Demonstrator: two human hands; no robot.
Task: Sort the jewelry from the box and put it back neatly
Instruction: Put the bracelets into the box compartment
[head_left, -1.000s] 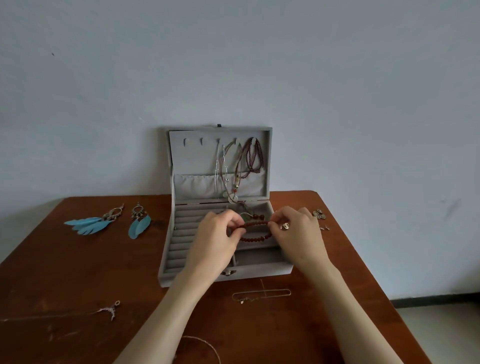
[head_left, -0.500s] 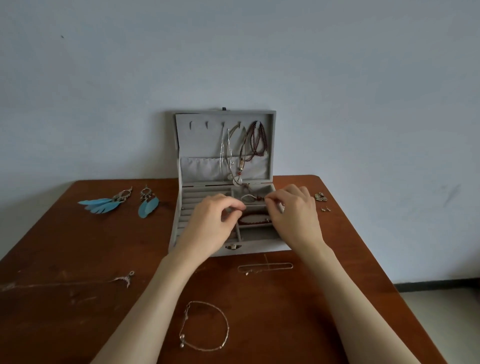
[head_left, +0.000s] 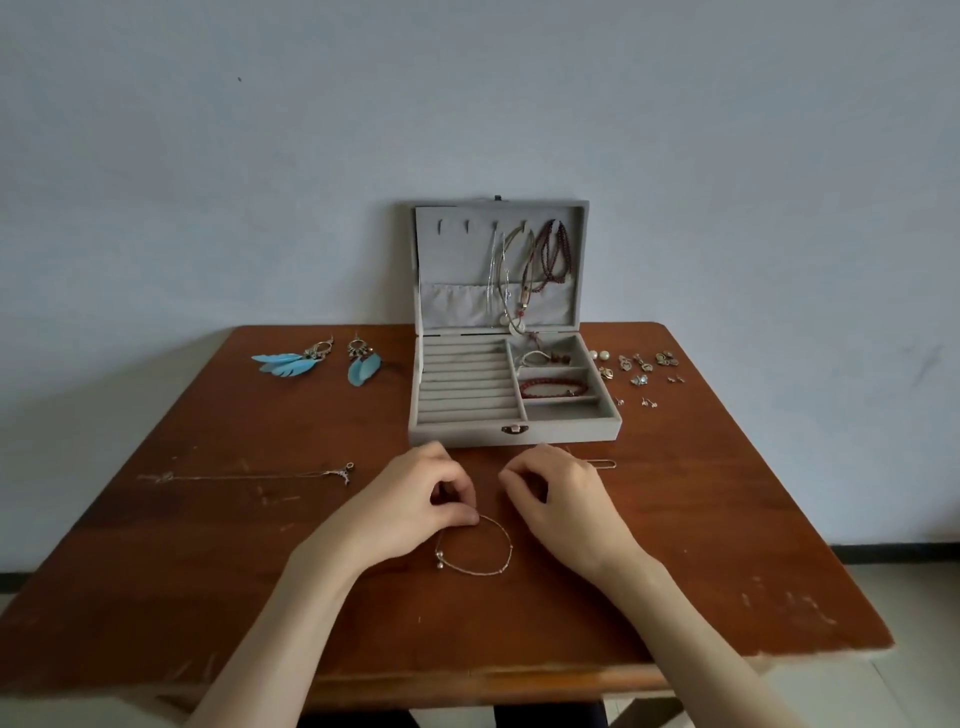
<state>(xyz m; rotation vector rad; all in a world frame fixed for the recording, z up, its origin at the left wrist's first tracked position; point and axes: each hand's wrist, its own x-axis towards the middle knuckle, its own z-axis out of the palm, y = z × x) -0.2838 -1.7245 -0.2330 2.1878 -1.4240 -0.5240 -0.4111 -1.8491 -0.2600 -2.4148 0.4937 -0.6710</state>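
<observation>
- At the far left of the brown table (head_left: 156, 597) we see a thin chain (head_left: 244, 476) that lies stretched out in a line, with a small pendant at its right end.
- Behind it, near the back edge, lie two blue feather earrings (head_left: 317, 362), close to each other but apart.
- The left hand (head_left: 415, 506) is in front of the box, and its fingers are curled. The thumb and first finger pinch the upper left part of a thin silver bracelet (head_left: 475, 551).
- This bracelet lies on the table as an open loop between our two hands, with a small bead hanging at its left side.
- The grey jewelry box (head_left: 511, 431) stands behind the hands with its lid up against the wall. Several necklaces (head_left: 524, 270) hang from hooks inside the lid.
- In the box, the left part has padded rows. The right part has three compartments: a small piece in the back one, a red bead bracelet (head_left: 553, 387) in the middle one.
- The right hand (head_left: 558, 506) is beside the silver bracelet and its fingers are curled. We cannot tell if they hold something.
- Just behind this hand a thin gold chain (head_left: 605, 462) shows a little on the table.
- To the right of the box many small earrings (head_left: 641, 366) and studs lie scattered, well apart from the hands.
</observation>
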